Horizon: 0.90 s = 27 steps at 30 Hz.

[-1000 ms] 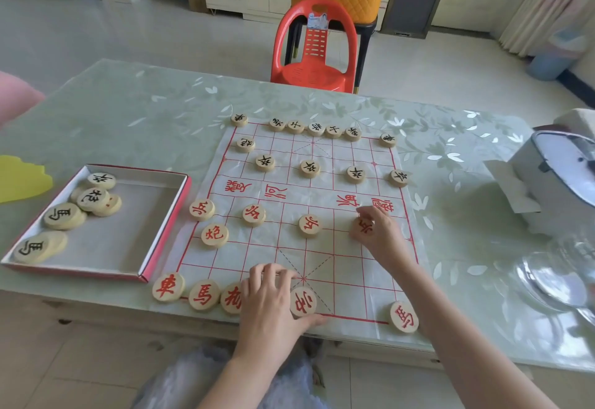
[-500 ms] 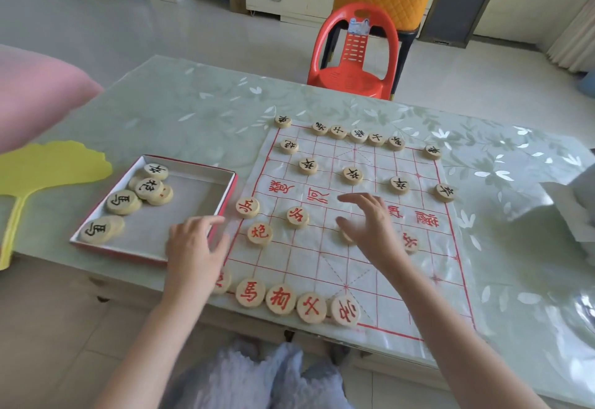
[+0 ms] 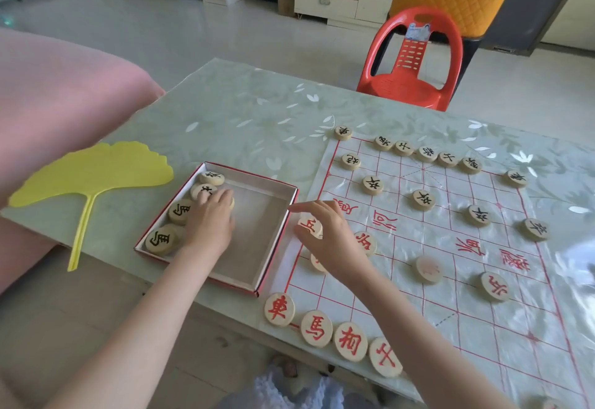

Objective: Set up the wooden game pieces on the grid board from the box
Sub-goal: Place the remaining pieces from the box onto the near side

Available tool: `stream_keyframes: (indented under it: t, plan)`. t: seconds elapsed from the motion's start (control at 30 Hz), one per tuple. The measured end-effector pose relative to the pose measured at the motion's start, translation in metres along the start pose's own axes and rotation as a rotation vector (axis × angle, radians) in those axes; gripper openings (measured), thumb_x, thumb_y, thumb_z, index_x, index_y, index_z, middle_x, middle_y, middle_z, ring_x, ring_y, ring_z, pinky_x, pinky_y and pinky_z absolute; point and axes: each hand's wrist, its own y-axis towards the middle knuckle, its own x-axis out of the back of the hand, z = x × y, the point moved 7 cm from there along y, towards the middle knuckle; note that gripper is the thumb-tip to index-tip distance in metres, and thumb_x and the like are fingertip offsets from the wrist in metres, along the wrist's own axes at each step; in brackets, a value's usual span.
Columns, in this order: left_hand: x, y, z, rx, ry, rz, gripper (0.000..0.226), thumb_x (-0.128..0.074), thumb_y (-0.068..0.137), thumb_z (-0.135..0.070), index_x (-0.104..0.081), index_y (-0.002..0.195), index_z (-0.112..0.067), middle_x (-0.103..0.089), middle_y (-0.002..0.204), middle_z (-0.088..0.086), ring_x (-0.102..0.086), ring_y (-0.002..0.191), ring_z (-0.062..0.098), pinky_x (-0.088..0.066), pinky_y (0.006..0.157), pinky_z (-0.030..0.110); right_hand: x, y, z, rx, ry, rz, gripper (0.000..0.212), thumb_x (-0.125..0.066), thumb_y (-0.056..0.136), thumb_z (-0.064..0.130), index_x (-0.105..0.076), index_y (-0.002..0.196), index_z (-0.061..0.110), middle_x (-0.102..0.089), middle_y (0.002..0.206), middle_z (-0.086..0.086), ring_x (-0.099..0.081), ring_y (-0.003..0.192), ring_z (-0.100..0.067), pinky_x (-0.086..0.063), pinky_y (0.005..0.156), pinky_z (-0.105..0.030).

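Note:
The grid board (image 3: 450,296) lies on the table at the right. Black-marked wooden pieces (image 3: 372,185) stand along its far rows and red-marked pieces (image 3: 316,328) along its near edge. The red-rimmed box (image 3: 251,174) sits to the left of the board, with several black-marked pieces (image 3: 159,240) stacked at its left side. My left hand (image 3: 211,221) is inside the box, its fingers curled over a piece that is mostly hidden. My right hand (image 3: 328,238) hovers with spread fingers over the board's left edge, above a red-marked piece (image 3: 310,226).
A yellow leaf-shaped fan (image 3: 90,170) lies on the table left of the box. Behind the fan is a pink cushion (image 3: 48,102). A red plastic chair (image 3: 412,64) stands beyond the table's far edge. The table's near edge runs just below the box and board.
My left hand moved from the board's near row into the box and onto the pieces. My right hand swept left across the board to its left edge. The camera turned left.

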Motion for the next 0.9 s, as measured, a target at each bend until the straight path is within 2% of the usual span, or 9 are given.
stream_keyframes:
  t: [0.1, 0.17, 0.23, 0.33, 0.43, 0.53, 0.63, 0.8, 0.9]
  plan:
    - [-0.003, 0.005, 0.01, 0.041, 0.031, 0.004, 0.034, -0.057, 0.085, -0.009, -0.053, 0.119, -0.005, -0.051, 0.123, 0.018, -0.041, 0.113, 0.037, -0.03, 0.097, 0.04, -0.01, 0.003, -0.001, -0.011, -0.005, 0.019, 0.027, -0.055, 0.09, 0.017, -0.06, 0.116, 0.021, -0.06, 0.115, 0.005, -0.039, 0.11, -0.011, -0.023, 0.086, 0.002]
    - [0.0, 0.0, 0.017, 0.096, -0.077, -0.006, 0.036, -0.064, 0.082, -0.016, -0.057, 0.115, -0.006, -0.054, 0.118, 0.018, -0.042, 0.111, 0.037, -0.032, 0.096, 0.042, -0.018, 0.003, -0.001, -0.024, 0.015, 0.035, 0.027, -0.055, 0.09, 0.017, -0.06, 0.116, 0.021, -0.06, 0.114, 0.005, -0.041, 0.112, -0.012, -0.027, 0.085, -0.004]
    - [0.006, -0.017, 0.015, 0.128, -0.23, -0.01, 0.048, -0.074, 0.072, -0.027, -0.059, 0.115, -0.012, -0.061, 0.113, 0.01, -0.047, 0.108, 0.033, -0.034, 0.094, 0.039, -0.025, 0.005, 0.002, -0.035, 0.043, 0.048, 0.027, -0.055, 0.09, 0.017, -0.059, 0.116, 0.021, -0.059, 0.114, 0.005, -0.042, 0.111, -0.011, -0.029, 0.088, -0.013]
    - [0.01, -0.056, -0.003, 0.133, -0.383, 0.022, 0.052, -0.078, 0.067, -0.028, -0.06, 0.114, -0.015, -0.063, 0.109, 0.004, -0.053, 0.106, 0.027, -0.039, 0.09, 0.035, -0.037, 0.012, 0.01, -0.032, 0.054, 0.057, 0.028, -0.054, 0.089, 0.016, -0.059, 0.116, 0.023, -0.06, 0.115, 0.007, -0.043, 0.11, -0.01, -0.033, 0.094, -0.021]
    - [0.008, -0.077, -0.007, 0.183, -0.439, 0.029, 0.048, -0.075, 0.07, -0.026, -0.06, 0.115, -0.017, -0.059, 0.113, 0.004, -0.055, 0.108, 0.023, -0.043, 0.088, 0.031, -0.051, 0.027, 0.019, -0.019, 0.072, 0.063, 0.031, -0.053, 0.088, 0.012, -0.059, 0.117, 0.021, -0.06, 0.116, 0.006, -0.046, 0.112, -0.011, -0.034, 0.093, -0.019]
    - [0.006, -0.079, -0.007, 0.205, -0.419, 0.056, 0.049, -0.073, 0.073, -0.029, -0.06, 0.118, -0.018, -0.057, 0.115, 0.003, -0.054, 0.11, 0.021, -0.043, 0.087, 0.029, -0.068, 0.049, 0.026, -0.022, 0.078, 0.1, 0.033, -0.053, 0.087, 0.011, -0.058, 0.119, 0.019, -0.061, 0.117, 0.003, -0.049, 0.108, -0.015, -0.04, 0.094, -0.026]
    - [0.009, -0.079, -0.011, 0.198, -0.396, 0.038, 0.048, -0.071, 0.074, -0.035, -0.06, 0.118, -0.022, -0.058, 0.11, 0.001, -0.054, 0.106, 0.019, -0.044, 0.083, 0.027, -0.089, 0.073, 0.034, -0.016, 0.088, 0.16, 0.036, -0.057, 0.085, 0.008, -0.058, 0.12, 0.015, -0.062, 0.119, -0.002, -0.054, 0.106, -0.019, -0.04, 0.088, -0.024]
    - [0.008, -0.079, -0.01, 0.177, -0.363, 0.037, 0.05, -0.069, 0.075, -0.038, -0.056, 0.121, -0.025, -0.057, 0.109, -0.003, -0.052, 0.105, 0.013, -0.039, 0.08, 0.019, -0.118, 0.113, 0.056, 0.092, 0.038, 0.289, 0.047, -0.063, 0.081, 0.005, -0.055, 0.127, 0.011, -0.058, 0.128, -0.005, -0.053, 0.103, -0.02, -0.034, 0.072, -0.01]
    - [0.006, -0.078, -0.01, 0.178, -0.363, 0.055, 0.05, -0.069, 0.075, -0.04, -0.055, 0.121, -0.027, -0.055, 0.108, -0.004, -0.05, 0.104, 0.012, -0.039, 0.08, 0.019, -0.14, 0.133, 0.065, 0.174, -0.066, 0.377, 0.047, -0.066, 0.08, 0.011, -0.056, 0.125, 0.01, -0.059, 0.123, -0.012, -0.049, 0.114, -0.028, -0.034, 0.092, -0.025]
